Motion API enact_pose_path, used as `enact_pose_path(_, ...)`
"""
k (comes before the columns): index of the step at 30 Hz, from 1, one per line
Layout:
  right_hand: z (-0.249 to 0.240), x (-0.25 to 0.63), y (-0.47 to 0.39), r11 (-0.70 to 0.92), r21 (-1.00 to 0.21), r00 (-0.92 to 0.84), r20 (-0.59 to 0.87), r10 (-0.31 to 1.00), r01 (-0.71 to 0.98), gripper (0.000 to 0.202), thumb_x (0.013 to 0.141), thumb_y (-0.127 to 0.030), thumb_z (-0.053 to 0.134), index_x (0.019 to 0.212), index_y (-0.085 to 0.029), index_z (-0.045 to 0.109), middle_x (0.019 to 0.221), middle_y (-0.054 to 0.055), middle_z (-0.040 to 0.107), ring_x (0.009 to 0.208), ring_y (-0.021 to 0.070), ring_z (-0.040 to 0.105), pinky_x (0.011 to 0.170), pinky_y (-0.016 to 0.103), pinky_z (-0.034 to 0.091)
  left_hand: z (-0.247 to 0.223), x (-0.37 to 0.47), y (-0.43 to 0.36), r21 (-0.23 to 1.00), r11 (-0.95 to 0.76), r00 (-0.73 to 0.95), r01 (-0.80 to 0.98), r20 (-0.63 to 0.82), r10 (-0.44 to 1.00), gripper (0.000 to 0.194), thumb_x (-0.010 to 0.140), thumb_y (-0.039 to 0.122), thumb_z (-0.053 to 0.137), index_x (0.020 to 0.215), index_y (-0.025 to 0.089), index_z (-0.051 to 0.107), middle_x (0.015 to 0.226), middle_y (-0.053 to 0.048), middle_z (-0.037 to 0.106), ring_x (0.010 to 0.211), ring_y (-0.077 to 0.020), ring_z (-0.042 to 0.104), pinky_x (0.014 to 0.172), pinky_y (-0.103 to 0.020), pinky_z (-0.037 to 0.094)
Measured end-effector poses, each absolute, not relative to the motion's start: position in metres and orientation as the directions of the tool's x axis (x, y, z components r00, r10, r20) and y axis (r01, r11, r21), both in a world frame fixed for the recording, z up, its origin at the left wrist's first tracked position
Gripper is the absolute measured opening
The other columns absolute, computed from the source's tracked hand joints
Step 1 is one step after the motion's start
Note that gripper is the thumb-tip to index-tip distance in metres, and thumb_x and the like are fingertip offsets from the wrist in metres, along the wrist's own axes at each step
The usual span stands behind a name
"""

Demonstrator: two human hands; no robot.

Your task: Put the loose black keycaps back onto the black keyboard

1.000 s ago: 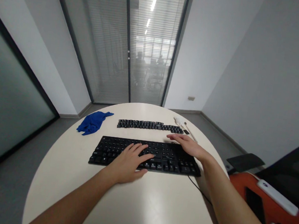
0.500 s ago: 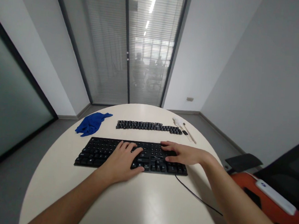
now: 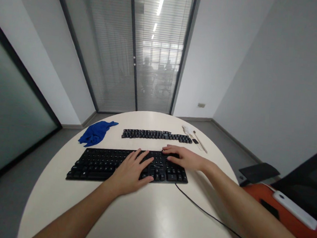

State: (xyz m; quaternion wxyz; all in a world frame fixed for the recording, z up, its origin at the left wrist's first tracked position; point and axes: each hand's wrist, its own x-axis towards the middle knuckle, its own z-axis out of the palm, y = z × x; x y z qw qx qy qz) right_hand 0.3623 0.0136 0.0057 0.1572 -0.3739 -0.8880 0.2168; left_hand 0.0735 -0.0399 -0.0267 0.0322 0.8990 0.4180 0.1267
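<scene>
I couldn't read anything on the keyboard (image 3: 96, 161), way too tiny. Had the left hand (image 3: 129, 172) splayed across it, right hand (image 3: 187, 158) loosely open at its right end.

Two bare hands, with bare forearms running out of the picture.
The left hand (image 3: 128, 172) has slim, straight fingers with rounded tips and a shorter, thicker thumb; its wrist runs smoothly into the left forearm (image 3: 84, 210), which broadens toward the lower edge. The right hand (image 3: 189, 159) is likewise slender-fingered, narrowing at the wrist before the long right forearm (image 3: 239, 207) widens toward the lower right corner. Fingernails are too small to make out.
</scene>
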Motion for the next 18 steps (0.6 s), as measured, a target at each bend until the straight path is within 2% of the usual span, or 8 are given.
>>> enact_pose_path(2, 0.004, 0.375, 0.028, 0.619, -0.384, -0.549, 0.285, 0.786, 0.686, 0.038, 0.099, -0.038, 0.046, 0.124, -0.020, 0.069, 0.130, 0.010, 0.067, 0.126, 0.0278, 0.057, 0.112, 0.047, 0.041, -0.026, 0.074, -0.040, 0.159, -0.643, 0.615, 0.749, 0.191, 0.765, 0.065, 0.094, 0.061, 0.051, 0.151, 0.029, 0.043, 0.163, -0.006, 0.032, 0.150, -0.0364, 0.024, 0.120, -0.057, 0.025)
enact_pose_path(4, -0.002, 0.389, 0.041, 0.557, -0.269, -0.446, 0.378, 0.811, 0.785, 0.036, 0.098, -0.033, 0.046, 0.121, -0.019, 0.069, 0.123, 0.013, 0.069, 0.118, 0.0312, 0.059, 0.107, 0.051, 0.042, -0.026, 0.074, -0.040, 0.155, -0.639, 0.614, 0.753, 0.182, 0.768, 0.066, 0.095, 0.062, 0.050, 0.151, 0.029, 0.042, 0.163, -0.006, 0.032, 0.150, -0.0364, 0.024, 0.120, -0.056, 0.026)
enact_pose_path(10, -0.029, 0.409, 0.056, 0.331, -0.136, -0.242, 0.442, 0.864, 0.934, 0.036, 0.095, -0.032, 0.048, 0.120, -0.018, 0.070, 0.124, 0.015, 0.067, 0.118, 0.0351, 0.053, 0.101, 0.052, 0.042, -0.026, 0.073, -0.040, 0.148, -0.642, 0.615, 0.752, 0.192, 0.765, 0.066, 0.095, 0.061, 0.050, 0.152, 0.030, 0.041, 0.163, -0.005, 0.033, 0.150, -0.0362, 0.024, 0.120, -0.056, 0.026)
enact_pose_path(15, -0.038, 0.406, 0.052, 0.285, -0.029, -0.238, 0.474, 0.848, 0.958, 0.033, 0.094, -0.034, 0.053, 0.120, -0.023, 0.070, 0.126, 0.013, 0.065, 0.120, 0.0357, 0.048, 0.098, 0.051, 0.039, -0.027, 0.073, -0.040, 0.145, -0.644, 0.618, 0.751, 0.190, 0.763, 0.066, 0.095, 0.061, 0.051, 0.152, 0.030, 0.041, 0.163, -0.005, 0.032, 0.150, -0.0367, 0.025, 0.120, -0.056, 0.027)
enact_pose_path(18, -0.041, 0.405, 0.053, 0.252, 0.030, -0.232, 0.510, 0.828, 0.967, 0.028, 0.095, -0.030, 0.056, 0.116, -0.022, 0.071, 0.124, 0.012, 0.066, 0.118, 0.0335, 0.049, 0.095, 0.046, 0.038, -0.025, 0.074, -0.040, 0.147, -0.639, 0.615, 0.755, 0.177, 0.768, 0.066, 0.095, 0.063, 0.049, 0.152, 0.030, 0.041, 0.163, -0.005, 0.032, 0.150, -0.0364, 0.024, 0.120, -0.056, 0.026)
